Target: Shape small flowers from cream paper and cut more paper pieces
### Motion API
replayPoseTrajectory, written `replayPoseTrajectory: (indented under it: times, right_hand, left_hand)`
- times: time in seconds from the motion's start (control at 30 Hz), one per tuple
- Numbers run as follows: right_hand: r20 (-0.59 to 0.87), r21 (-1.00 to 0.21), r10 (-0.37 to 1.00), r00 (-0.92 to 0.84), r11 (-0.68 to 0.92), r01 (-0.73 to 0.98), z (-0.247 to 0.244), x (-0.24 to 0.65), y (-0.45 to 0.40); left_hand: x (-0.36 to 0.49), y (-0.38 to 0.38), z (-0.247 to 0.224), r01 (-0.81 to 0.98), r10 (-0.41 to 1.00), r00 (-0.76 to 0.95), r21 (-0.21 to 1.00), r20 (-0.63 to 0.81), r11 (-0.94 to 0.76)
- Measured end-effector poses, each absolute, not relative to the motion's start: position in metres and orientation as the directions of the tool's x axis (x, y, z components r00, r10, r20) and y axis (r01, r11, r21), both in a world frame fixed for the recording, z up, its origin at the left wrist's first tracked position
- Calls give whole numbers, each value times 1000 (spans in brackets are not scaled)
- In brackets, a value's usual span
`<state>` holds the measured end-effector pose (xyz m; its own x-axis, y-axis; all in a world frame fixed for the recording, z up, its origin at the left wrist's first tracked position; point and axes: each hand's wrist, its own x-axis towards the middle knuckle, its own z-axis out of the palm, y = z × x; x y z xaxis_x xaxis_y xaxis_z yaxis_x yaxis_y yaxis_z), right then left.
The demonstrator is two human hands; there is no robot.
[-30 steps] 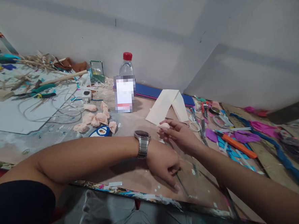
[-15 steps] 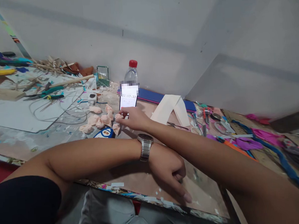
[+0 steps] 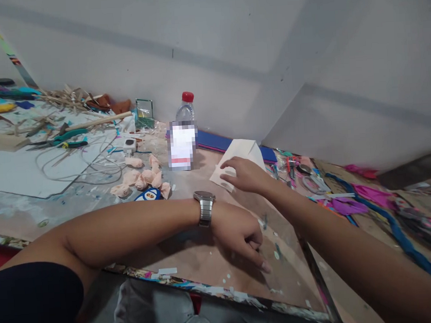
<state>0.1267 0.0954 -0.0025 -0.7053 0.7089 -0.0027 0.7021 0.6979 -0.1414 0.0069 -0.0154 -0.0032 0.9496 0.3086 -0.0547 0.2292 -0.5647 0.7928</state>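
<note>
My left hand, with a metal watch on its wrist, rests low over the table's front part. Its fingers are curled under, the thumb points out, and nothing shows in it. My right hand is over the cream paper, thumb and fingers apart, holding nothing. Whether it touches the paper is unclear. Several crumpled peach pieces lie left of the hands, beside a blue and white item. A lit phone stands against a red-capped bottle.
Pliers, a cable, wood sticks and a white board lie at the left. Blue sheets run along the wall. Purple cloth, a blue strip and tools are at the right.
My right hand has moved right, from a crumpled piece beside the phone to the cream paper, and its fingers have spread. My left hand has kept its place and pose. The view has shifted slightly.
</note>
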Motion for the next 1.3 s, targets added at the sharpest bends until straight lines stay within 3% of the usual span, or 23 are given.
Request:
replayPoseTrajectory:
  times: [0.13,0.47,0.67,0.8,0.9,1.07,1.2,1.3]
  right_hand:
    - [-48,-108,744,-666,659,744,-25,163,84]
    - [16,-111,811,-584,582,805,-37,163,66]
    - [117,-160,884,-452,466,870,-32,206,59]
    - [153,-179,907,-392,415,892,-26,242,68]
    - [144,-200,933,-331,355,913,-24,276,86]
    - [179,-271,961,-210,253,929,-30,332,108]
    - [227,-271,947,-227,285,919,-37,341,109]
    - [279,-238,899,-339,407,882,-41,319,103]
  left_hand:
    - [6,-9,-7,249,370,928,794,-33,-554]
    - [-2,2,-9,268,525,851,830,35,-489]
    - [-2,14,-14,358,789,586,815,185,-456]
    - [-5,26,-22,633,898,366,642,243,-432]
    - [-5,34,-32,726,923,270,572,275,-383]
    - [-2,42,-48,834,966,186,491,178,-251]
    - [-1,45,-56,873,976,179,438,125,-217]
    - [-1,46,-58,869,974,189,442,122,-224]
